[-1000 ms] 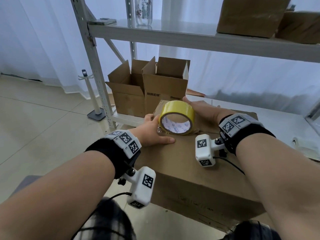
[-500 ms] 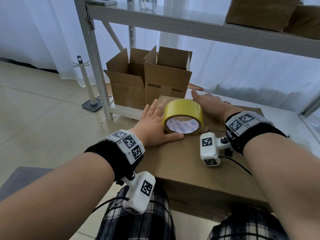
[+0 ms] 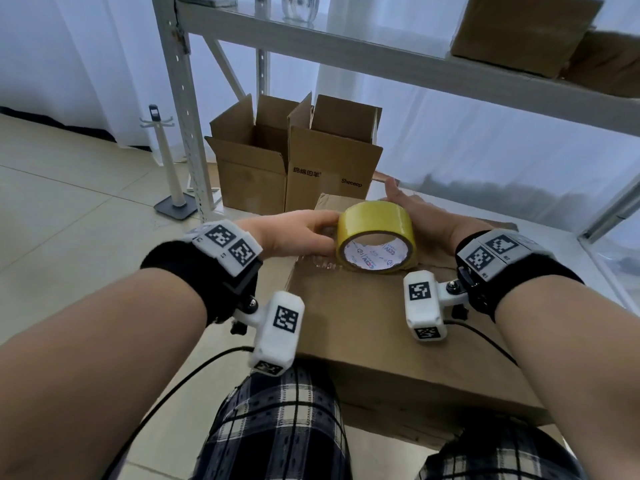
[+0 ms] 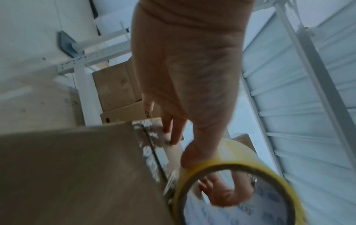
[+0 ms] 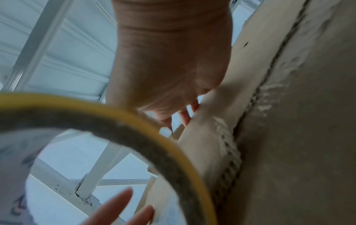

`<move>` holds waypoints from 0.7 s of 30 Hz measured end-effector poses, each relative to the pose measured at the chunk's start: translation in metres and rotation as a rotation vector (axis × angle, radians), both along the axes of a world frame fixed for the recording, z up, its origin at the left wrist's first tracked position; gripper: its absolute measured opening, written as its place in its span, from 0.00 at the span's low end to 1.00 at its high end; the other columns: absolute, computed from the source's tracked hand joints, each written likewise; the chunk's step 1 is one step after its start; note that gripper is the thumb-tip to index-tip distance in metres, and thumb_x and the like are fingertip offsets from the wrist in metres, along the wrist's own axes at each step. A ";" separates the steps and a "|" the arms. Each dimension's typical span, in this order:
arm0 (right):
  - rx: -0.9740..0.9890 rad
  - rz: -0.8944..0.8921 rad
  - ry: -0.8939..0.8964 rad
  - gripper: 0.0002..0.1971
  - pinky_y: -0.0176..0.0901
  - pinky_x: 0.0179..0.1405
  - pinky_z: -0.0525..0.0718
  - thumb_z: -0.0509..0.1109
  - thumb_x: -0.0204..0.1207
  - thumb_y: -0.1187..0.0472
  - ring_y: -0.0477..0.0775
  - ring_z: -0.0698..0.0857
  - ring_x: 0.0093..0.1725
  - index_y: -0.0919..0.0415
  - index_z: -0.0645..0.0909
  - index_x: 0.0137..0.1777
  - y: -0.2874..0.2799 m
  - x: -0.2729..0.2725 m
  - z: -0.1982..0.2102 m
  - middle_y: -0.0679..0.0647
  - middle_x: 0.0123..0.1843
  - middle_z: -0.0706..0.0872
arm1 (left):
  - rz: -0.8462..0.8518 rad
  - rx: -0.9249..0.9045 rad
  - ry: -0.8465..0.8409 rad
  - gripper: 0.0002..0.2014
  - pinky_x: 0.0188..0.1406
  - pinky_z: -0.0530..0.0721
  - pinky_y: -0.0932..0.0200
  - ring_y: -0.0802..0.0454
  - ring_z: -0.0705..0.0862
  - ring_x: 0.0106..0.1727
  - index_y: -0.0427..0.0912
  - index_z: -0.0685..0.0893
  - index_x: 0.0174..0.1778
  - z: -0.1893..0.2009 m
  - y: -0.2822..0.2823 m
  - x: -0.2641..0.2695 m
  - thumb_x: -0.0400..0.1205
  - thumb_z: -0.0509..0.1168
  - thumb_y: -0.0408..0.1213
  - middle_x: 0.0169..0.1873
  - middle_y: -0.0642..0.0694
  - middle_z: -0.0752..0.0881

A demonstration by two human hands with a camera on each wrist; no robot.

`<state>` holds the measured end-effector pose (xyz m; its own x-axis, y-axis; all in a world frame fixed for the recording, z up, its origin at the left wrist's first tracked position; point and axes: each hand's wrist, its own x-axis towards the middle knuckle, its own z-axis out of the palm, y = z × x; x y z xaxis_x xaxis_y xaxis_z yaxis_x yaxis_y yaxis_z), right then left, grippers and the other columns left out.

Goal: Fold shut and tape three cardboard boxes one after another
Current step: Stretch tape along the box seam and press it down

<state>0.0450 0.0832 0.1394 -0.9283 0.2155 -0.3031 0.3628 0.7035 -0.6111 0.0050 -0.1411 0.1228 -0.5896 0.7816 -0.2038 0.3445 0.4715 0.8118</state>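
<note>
A closed brown cardboard box (image 3: 363,323) lies in front of me over my knees, with clear tape (image 3: 318,263) along its top seam. A yellow tape roll (image 3: 375,220) stands tilted on the box, its hole facing me. My left hand (image 3: 294,233) is at the roll's left side. In the left wrist view its thumb (image 4: 194,155) presses the roll (image 4: 240,152) and its straight fingers (image 4: 171,129) lie on the taped seam (image 4: 150,137). My right hand (image 3: 426,216) rests behind the roll, its fingers (image 5: 185,115) stretched onto the box (image 5: 298,137).
Two open cardboard boxes (image 3: 256,174) (image 3: 332,161) stand on the low shelf beyond. A metal rack upright (image 3: 180,116) rises at the left, and its upper shelf (image 3: 381,50) carries closed boxes (image 3: 519,29). A white stand (image 3: 166,161) is on the tiled floor.
My left hand has lifted from lying flat on the box and turned onto its side against the roll. The right hand stays behind the roll. The view has tipped down.
</note>
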 end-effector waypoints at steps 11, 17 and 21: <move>-0.240 0.019 -0.191 0.35 0.41 0.43 0.83 0.56 0.72 0.28 0.51 0.88 0.47 0.56 0.82 0.61 -0.011 0.020 0.027 0.55 0.52 0.90 | -0.016 -0.330 0.396 0.23 0.80 0.43 0.35 0.53 0.43 0.83 0.61 0.60 0.81 -0.020 0.022 0.009 0.88 0.49 0.49 0.82 0.61 0.50; -0.168 -0.013 0.347 0.30 0.41 0.54 0.76 0.58 0.80 0.36 0.46 0.83 0.45 0.62 0.87 0.40 -0.029 0.025 0.021 0.55 0.44 0.88 | 0.030 -0.400 0.440 0.24 0.78 0.40 0.43 0.53 0.40 0.83 0.58 0.57 0.82 -0.021 0.028 0.018 0.88 0.46 0.51 0.83 0.59 0.46; 0.067 0.202 0.408 0.29 0.28 0.22 0.64 0.73 0.73 0.41 0.43 0.65 0.19 0.59 0.69 0.19 -0.055 0.034 0.025 0.49 0.19 0.64 | 0.054 -0.419 0.462 0.25 0.78 0.43 0.43 0.52 0.42 0.82 0.59 0.55 0.82 -0.023 0.028 0.021 0.87 0.46 0.51 0.83 0.56 0.48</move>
